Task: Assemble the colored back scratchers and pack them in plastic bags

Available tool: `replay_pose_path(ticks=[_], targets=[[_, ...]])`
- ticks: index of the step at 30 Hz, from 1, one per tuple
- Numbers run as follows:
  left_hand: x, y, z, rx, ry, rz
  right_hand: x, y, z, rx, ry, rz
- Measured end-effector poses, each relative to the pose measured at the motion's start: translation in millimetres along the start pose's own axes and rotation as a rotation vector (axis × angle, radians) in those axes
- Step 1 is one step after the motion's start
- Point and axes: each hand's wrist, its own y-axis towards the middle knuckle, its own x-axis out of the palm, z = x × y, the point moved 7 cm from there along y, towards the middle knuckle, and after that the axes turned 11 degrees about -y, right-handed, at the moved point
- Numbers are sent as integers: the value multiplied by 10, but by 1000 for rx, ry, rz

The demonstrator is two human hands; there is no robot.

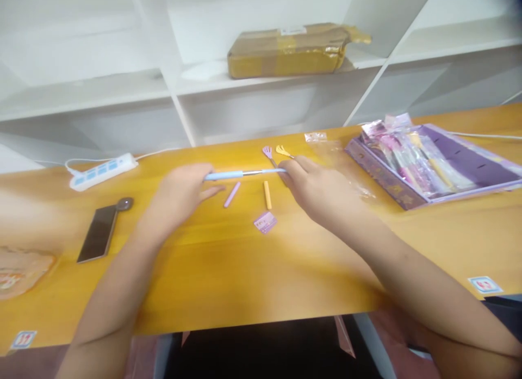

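Observation:
A light-blue telescopic back scratcher (228,175) with a bare metal middle is held level above the table between my two hands. My left hand (183,191) is closed on its thicker end, thumb stuck out below. My right hand (314,186) is closed around the thinner end, hiding the tip. Just beyond my right hand lie a purple claw-shaped scratcher head (267,151) and a yellow scratcher head (282,150); their shafts are partly hidden. Below the stick lie a purple handle tube (232,194), a yellow handle tube (267,195) and a small purple card (265,222).
On the right, a purple open box (385,175) holds several plastic-wrapped scratchers. Clear wrappers (316,137) lie beside it. A phone (98,233), a round grey object (124,204) and a power strip (104,171) are at left. A taped carton (285,53) sits on the shelf.

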Motion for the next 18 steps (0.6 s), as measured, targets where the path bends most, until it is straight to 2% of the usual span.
replay_pose_path(ticks=[3, 6, 9, 15, 18], targets=[[-148, -10, 248, 4, 318, 170, -274, 132, -104, 7, -27, 73], [-60, -49, 445, 24, 412, 228, -459, 171, -269, -35, -69, 219], [20, -90, 544, 56, 410, 256, -481, 173, -400, -118, -128, 293], [63, -99, 518, 33, 378, 187, -334, 166, -435, -256, -77, 138], [54, -81, 460, 11, 344, 172, -319, 139, -442, -283, -73, 109]])
